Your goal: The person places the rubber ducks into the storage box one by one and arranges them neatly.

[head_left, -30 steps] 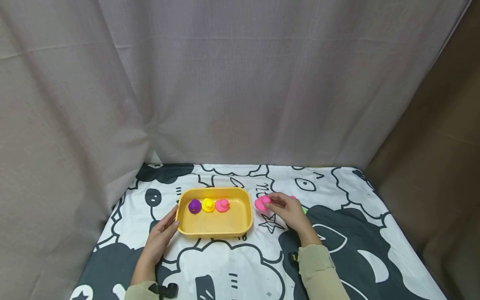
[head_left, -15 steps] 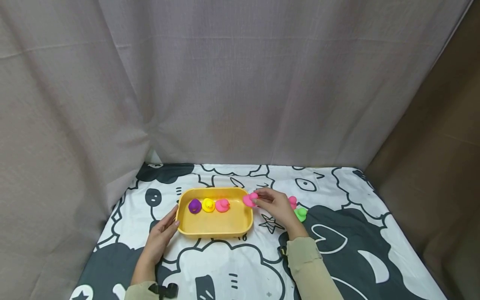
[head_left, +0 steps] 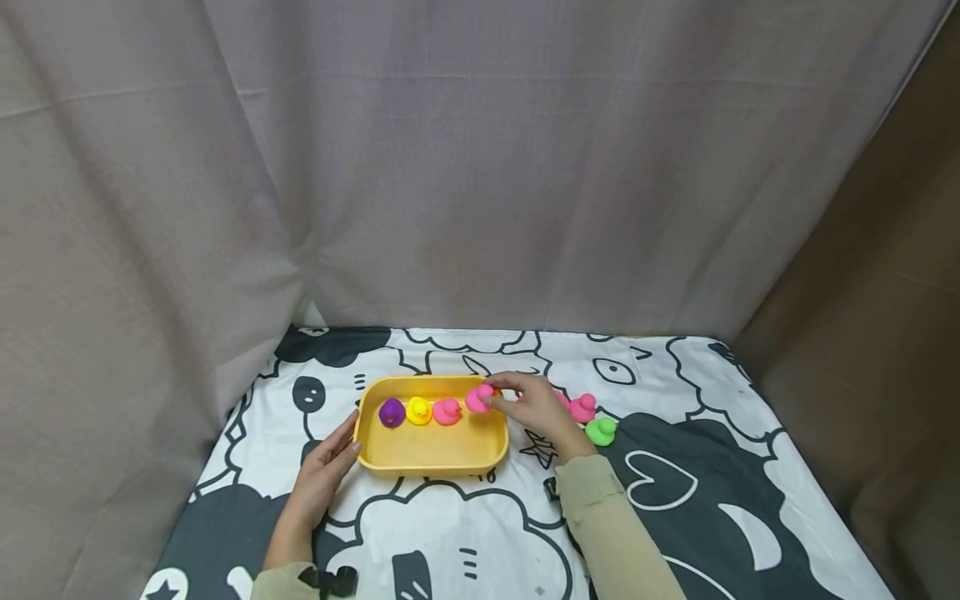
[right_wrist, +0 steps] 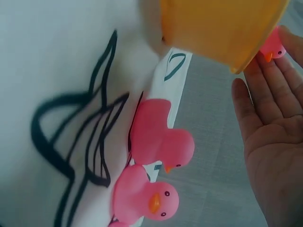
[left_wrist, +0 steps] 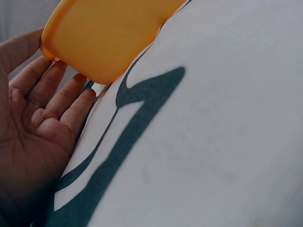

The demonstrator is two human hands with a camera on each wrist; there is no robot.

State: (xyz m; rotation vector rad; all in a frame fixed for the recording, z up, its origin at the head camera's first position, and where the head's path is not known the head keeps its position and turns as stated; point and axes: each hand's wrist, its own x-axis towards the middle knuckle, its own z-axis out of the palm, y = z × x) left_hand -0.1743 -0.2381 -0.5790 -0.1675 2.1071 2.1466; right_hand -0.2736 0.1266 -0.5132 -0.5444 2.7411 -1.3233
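Note:
A yellow tray (head_left: 432,460) lies on the patterned cloth. Inside it a purple rubber duck (head_left: 392,412), a yellow duck (head_left: 418,411) and a pink duck (head_left: 447,412) form a row. My right hand (head_left: 536,410) pinches another pink duck (head_left: 478,398) between thumb and fingers, over the tray's right end; in the right wrist view its head (right_wrist: 273,46) shows beyond the tray wall. At the tray's left side my left hand (head_left: 324,471) touches the outer wall and rim with extended fingers, as the left wrist view (left_wrist: 47,104) also shows.
Right of the tray sit a pink duck (head_left: 582,407), a green duck (head_left: 602,431) and another pink one partly hidden by my right hand. Two pink ducks (right_wrist: 158,135) show large in the right wrist view. A grey curtain (head_left: 480,167) hangs behind the table.
My right hand has moved left with the pink duck, from beside the tray to over its right end. Ducks behind that hand have come into view. The left hand stays put.

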